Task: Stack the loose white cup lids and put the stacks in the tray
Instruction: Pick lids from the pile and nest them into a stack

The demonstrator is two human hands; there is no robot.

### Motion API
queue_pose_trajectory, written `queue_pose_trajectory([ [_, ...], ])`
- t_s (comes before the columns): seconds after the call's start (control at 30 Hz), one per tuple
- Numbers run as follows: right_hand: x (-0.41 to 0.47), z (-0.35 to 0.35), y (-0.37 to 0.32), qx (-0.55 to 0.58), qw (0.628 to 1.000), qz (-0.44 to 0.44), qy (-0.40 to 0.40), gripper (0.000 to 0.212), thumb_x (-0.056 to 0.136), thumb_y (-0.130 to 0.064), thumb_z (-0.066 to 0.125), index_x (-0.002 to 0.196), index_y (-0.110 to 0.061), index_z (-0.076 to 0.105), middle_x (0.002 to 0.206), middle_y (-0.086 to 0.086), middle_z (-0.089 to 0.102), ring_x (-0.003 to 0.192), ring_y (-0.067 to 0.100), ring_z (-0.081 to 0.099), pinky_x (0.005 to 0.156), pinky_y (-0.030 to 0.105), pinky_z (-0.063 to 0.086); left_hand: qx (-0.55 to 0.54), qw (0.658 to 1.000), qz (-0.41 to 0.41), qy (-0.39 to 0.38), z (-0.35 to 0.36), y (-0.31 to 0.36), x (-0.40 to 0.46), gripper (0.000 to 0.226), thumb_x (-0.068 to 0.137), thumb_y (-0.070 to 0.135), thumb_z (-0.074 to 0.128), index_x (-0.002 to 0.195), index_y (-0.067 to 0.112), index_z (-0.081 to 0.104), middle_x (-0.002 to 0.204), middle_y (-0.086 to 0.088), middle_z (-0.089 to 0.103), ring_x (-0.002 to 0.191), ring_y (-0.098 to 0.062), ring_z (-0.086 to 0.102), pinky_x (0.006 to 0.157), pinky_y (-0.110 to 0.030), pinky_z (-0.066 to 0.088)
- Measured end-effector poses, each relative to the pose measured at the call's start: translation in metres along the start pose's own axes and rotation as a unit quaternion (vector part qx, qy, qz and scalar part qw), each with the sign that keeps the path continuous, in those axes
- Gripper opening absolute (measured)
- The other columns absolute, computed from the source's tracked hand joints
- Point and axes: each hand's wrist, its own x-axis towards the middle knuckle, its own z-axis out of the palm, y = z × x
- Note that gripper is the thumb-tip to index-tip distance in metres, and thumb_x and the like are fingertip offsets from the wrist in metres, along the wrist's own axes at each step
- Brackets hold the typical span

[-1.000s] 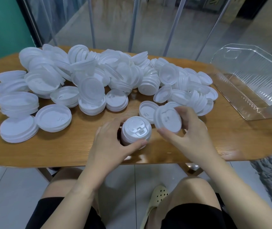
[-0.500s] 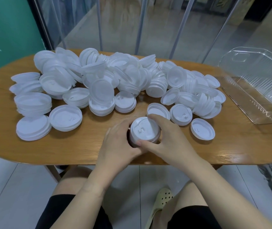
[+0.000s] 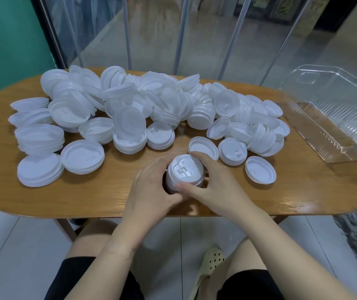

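Two hands (image 3: 151, 189) clasp lid stack (image 3: 184, 173), embossing illegible

Lower part of the lid stack (image 3: 184, 173) behind curled fingers (image 3: 197, 155); clear tray (image 3: 303, 118) cut off at right edge.

The lids (image 3: 130, 118) are thin white plastic with a smooth, faintly translucent sheen, the counter (image 3: 99, 191) is grained wood under a glossy varnish that catches light, the tray (image 3: 333, 118) is clear ribbed plastic, and the floor (image 3: 21, 256) is smooth pale tile.
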Motion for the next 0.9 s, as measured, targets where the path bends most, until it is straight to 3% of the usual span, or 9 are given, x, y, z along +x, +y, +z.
queue_pose_trajectory([
  [0.17, 0.003, 0.002, 0.0, -0.004, 1.0, 0.005, 0.004, 0.092, 0.074, -0.059, 0.083, 0.153, -0.034, 0.041, 0.146, -0.017, 0.054, 0.131, 0.001, 0.05, 0.111, 0.03, 0.045, 0.009, 1.0, 0.001, -0.004, 0.001, -0.002, 0.001, 0.071, 0.07, 0.064, 0.062, 0.137, 0.042, 0.054, 0.122, 0.027, 0.062, 0.106, 0.008, 0.047, 0.1, -0.034, 0.043],
  [0.3, -0.002, -0.001, 0.005, 0.018, 1.0, -0.003, -0.025, 0.102, 0.069, -0.072, 0.079, 0.156, -0.037, 0.038, 0.15, -0.021, 0.05, 0.135, -0.005, 0.046, 0.111, 0.023, 0.041, 0.012, 1.0, 0.006, 0.004, 0.001, -0.003, 0.0, 0.071, 0.073, 0.064, 0.074, 0.138, 0.043, 0.053, 0.125, 0.027, 0.061, 0.109, 0.006, 0.047, 0.1, -0.033, 0.043],
  [0.4, 0.0, -0.015, 0.014, 0.034, 0.997, -0.019, 0.063, 0.074, 0.082, -0.07, 0.062, 0.143, -0.03, 0.054, 0.137, -0.017, 0.059, 0.128, -0.004, 0.052, 0.105, 0.023, 0.044, -0.004, 1.0, -0.002, 0.006, 0.001, -0.004, 0.0, 0.083, 0.063, 0.077, 0.079, 0.135, 0.045, 0.054, 0.121, 0.028, 0.062, 0.112, 0.002, 0.052, 0.101, -0.034, 0.043],
  [0.5, 0.013, -0.026, 0.038, -0.063, 0.985, -0.067, 0.144, 0.04, 0.097, -0.041, 0.059, 0.125, -0.014, 0.067, 0.126, -0.004, 0.063, 0.12, 0.012, 0.057, 0.102, 0.037, 0.049, -0.017, 1.0, 0.002, 0.01, 0.002, -0.004, 0.0, 0.088, 0.055, 0.081, 0.08, 0.131, 0.046, 0.055, 0.115, 0.035, 0.059, 0.112, 0.008, 0.051, 0.102, -0.036, 0.044],
  [0.57, 0.023, -0.026, 0.056, -0.153, 0.972, -0.108, 0.14, 0.032, 0.097, -0.029, 0.065, 0.123, -0.011, 0.07, 0.128, 0.004, 0.065, 0.121, 0.021, 0.058, 0.103, 0.046, 0.048, -0.025, 1.0, 0.001, 0.012, 0.003, -0.005, 0.0, 0.09, 0.053, 0.082, 0.081, 0.131, 0.047, 0.054, 0.114, 0.038, 0.057, 0.113, 0.011, 0.05, 0.102, -0.035, 0.045],
  [0.67, 0.033, -0.022, 0.067, -0.227, 0.958, -0.141, 0.106, 0.025, 0.094, -0.023, 0.074, 0.117, -0.014, 0.074, 0.125, 0.002, 0.068, 0.121, 0.024, 0.06, 0.102, 0.043, 0.042, -0.042, 0.999, -0.015, 0.005, 0.004, -0.008, 0.002, 0.092, 0.056, 0.085, 0.079, 0.135, 0.048, 0.05, 0.123, 0.028, 0.062, 0.12, -0.004, 0.056, 0.102, -0.041, 0.05],
  [0.77, 0.038, -0.018, 0.067, -0.24, 0.952, -0.159, 0.102, 0.01, 0.094, -0.019, 0.073, 0.103, -0.016, 0.077, 0.111, -0.004, 0.071, 0.11, 0.022, 0.062, 0.097, 0.035, 0.033, -0.031, 0.999, -0.01, 0.008, 0.005, -0.009, 0.001, 0.081, 0.064, 0.082, 0.075, 0.134, 0.048, 0.052, 0.121, 0.027, 0.062, 0.118, -0.005, 0.056, 0.101, -0.042, 0.049],
  [0.9, 0.042, -0.017, 0.065, -0.18, 0.967, -0.143, 0.11, 0.006, 0.094, -0.024, 0.075, 0.097, -0.019, 0.076, 0.1, -0.009, 0.071, 0.098, 0.016, 0.064, 0.097, 0.039, 0.041, -0.018, 1.0, 0.002, 0.018, 0.004, -0.006, 0.0, 0.068, 0.072, 0.076, 0.074, 0.13, 0.048, 0.053, 0.117, 0.032, 0.06, 0.112, 0.001, 0.053, 0.101, -0.039, 0.047],
])
